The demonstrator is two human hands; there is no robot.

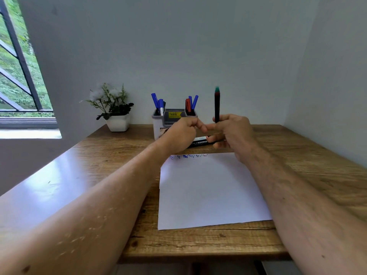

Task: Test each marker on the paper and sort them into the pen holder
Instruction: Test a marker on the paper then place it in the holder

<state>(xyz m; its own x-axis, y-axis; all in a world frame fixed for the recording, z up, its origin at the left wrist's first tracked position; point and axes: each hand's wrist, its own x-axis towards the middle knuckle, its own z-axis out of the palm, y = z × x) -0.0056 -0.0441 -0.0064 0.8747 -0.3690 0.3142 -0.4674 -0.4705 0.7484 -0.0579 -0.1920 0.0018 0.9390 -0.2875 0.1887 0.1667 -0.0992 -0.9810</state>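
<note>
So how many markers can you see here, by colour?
Blue markers: 4, in the holder
Red marker: 1, in the holder
Green marker: 1, held upright by the right hand
Black marker: 1 on the table, partly hidden
Total: 7

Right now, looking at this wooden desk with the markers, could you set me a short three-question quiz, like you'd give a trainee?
1. True or false: the right hand holds the black marker with the green end upright.
2. Where are the blue scribbles on the white sheet of paper? A) near its far edge B) in its middle C) at its near edge
3. Fill in: the grey-and-white pen holder has a ____ sticker on its front.

Key: 1 true; 2 A; 3 yellow.
</note>
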